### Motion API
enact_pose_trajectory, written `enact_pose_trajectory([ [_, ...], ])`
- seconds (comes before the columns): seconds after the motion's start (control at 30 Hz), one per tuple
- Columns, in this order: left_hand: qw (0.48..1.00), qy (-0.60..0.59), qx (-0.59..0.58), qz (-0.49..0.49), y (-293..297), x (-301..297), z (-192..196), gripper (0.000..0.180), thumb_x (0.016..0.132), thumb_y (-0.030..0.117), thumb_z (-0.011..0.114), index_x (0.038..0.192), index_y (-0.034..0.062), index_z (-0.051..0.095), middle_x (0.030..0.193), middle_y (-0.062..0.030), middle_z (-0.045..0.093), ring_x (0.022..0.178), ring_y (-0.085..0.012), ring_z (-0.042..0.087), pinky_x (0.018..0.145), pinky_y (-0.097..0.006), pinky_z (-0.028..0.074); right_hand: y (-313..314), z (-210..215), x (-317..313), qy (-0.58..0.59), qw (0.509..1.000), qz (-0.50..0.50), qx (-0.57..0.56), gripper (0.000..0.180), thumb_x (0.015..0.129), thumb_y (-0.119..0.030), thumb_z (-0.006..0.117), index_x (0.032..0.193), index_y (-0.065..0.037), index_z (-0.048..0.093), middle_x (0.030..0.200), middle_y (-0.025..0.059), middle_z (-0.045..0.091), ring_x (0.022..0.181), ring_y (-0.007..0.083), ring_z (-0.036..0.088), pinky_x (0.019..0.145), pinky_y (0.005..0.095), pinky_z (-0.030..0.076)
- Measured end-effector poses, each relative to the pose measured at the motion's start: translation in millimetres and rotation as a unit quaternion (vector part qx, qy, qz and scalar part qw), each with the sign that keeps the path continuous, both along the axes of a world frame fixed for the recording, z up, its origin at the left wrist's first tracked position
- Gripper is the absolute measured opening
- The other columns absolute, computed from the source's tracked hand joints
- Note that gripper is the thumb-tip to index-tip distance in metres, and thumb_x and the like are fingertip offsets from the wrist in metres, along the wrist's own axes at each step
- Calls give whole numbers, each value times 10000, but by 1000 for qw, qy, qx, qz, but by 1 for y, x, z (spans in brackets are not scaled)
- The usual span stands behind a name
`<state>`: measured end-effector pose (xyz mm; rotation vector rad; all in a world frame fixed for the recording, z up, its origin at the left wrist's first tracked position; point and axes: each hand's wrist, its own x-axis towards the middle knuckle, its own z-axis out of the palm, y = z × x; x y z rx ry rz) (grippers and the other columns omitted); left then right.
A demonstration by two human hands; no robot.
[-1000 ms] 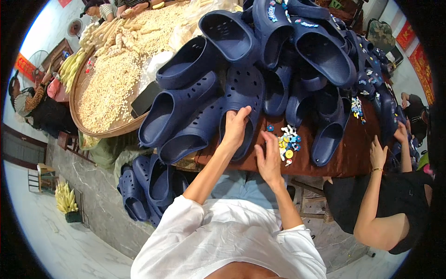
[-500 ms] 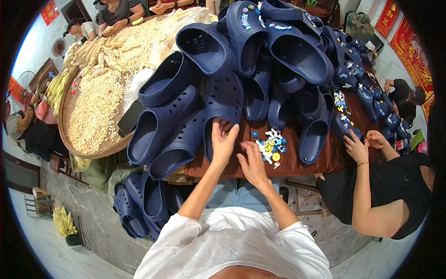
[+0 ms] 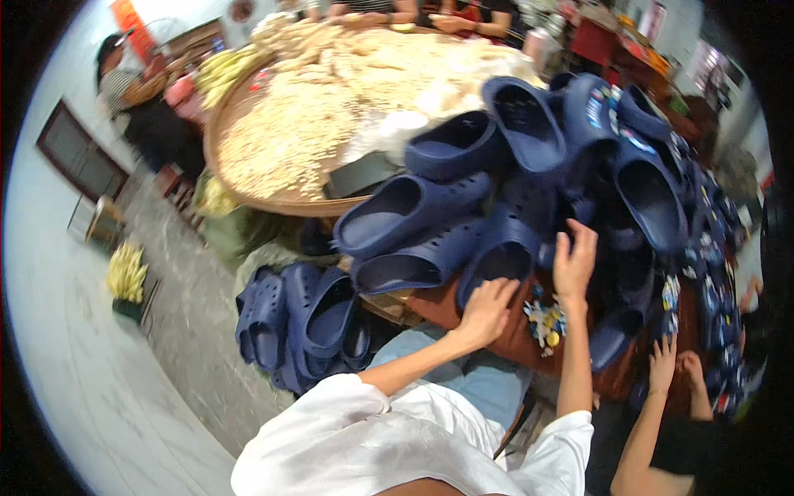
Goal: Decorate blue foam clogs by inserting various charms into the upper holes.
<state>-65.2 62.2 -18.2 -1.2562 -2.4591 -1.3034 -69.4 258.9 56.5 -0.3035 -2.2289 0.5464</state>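
In the head view, my left hand (image 3: 486,316) lies at the heel opening of a navy clog (image 3: 514,217), its fingers loosely stretched and slightly blurred. It seems to touch the clog without gripping it. My right hand (image 3: 574,263) is raised beside that clog, fingers apart and holding nothing I can see. Just below it, between my two hands, sits a small pile of shoe charms (image 3: 543,324) in white, blue and yellow. More navy clogs (image 3: 649,202) are heaped behind and to the right; some carry colourful charms.
A wide round basket tray (image 3: 217,140) of corn kernels stands at the far left, with a dark flat object (image 3: 361,175) on its edge. More clogs (image 3: 299,322) are piled low on the left. A co-worker's hands (image 3: 662,364) work at the right. Other people sit behind.
The view has swung left, so everything sits further right. My left hand has come out of the clog's opening to its edge. My right hand has risen from beside the charms toward the clogs.
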Motion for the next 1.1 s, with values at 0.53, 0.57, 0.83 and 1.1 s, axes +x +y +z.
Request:
enact_pose_trajectory([
  [0.53, 997, 7, 79, 20, -5, -11, -21, 597, 730, -17, 612, 1315, 69, 528, 1226, -149, 548, 1082, -343, 516, 918, -437, 434, 76, -2, -104, -60, 993, 21, -105, 296, 926, -241, 643, 1149, -46, 648, 1031, 134, 684, 969, 279, 653, 858, 391, 489],
  [0.57, 996, 12, 80, 23, -4, -11, -21, 592, 731, -16, 614, 1311, 70, 533, 1221, -149, 551, 1079, -341, 519, 917, -435, 435, 76, -5, -106, -35, 995, 12, -95, 283, 920, -228, 649, 1130, -37, 645, 1002, 127, 690, 941, 265, 660, 840, 381, 495],
  [0.83, 996, 30, 76, 41, -2, -9, -22, 585, 736, -7, 614, 1311, 72, 536, 1213, -147, 554, 1067, -340, 524, 903, -424, 443, 71, 3, -108, -8, 994, 14, -104, 257, 918, -188, 654, 1082, 0, 598, 954, 116, 674, 863, 225, 644, 787, 350, 495],
  [1.1, 996, 37, 72, 36, -6, -6, -17, 590, 724, -1, 621, 1305, 67, 538, 1203, -138, 557, 1051, -338, 530, 878, -422, 444, 37, 34, -54, 39, 987, 57, -145, 176, 954, -136, 624, 1044, 5, 569, 883, 11, 570, 808, 99, 513, 755, 253, 446],
])
